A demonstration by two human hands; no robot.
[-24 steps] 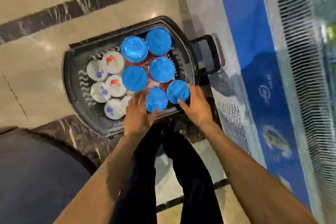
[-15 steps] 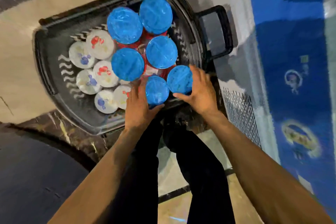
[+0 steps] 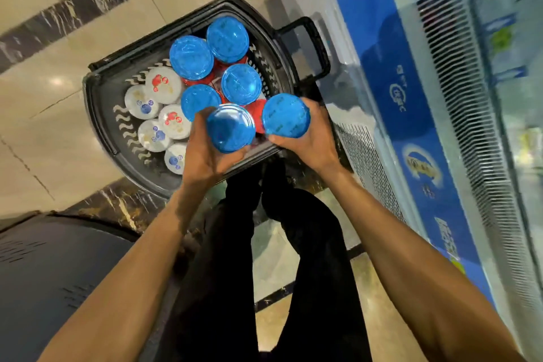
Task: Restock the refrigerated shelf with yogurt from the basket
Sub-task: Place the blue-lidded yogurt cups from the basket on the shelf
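Pale marble floor [image 3: 44,53]; a black basket [image 3: 89,103] lies at 12 o'clock and the refrigerated case [image 3: 435,73] runs along 3 o'clock. Both cups have just come up from the basket: the left hand [image 3: 202,159] grips one blue-lidded yogurt cup [image 3: 230,128], and the right hand [image 3: 308,147] grips a second blue-lidded cup [image 3: 285,115]. Shelving them likely follows.

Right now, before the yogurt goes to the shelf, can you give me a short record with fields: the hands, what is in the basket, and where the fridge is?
Left hand: grips one blue-lidded tub by its sides
Right hand: grips a second blue-lidded tub
Basket: black, in front of the person's legs
Left in basket: four more blue-lidded tubs, five white-lidded cups visible on its left side
Refrigerated case: on the person's right, contents blurred
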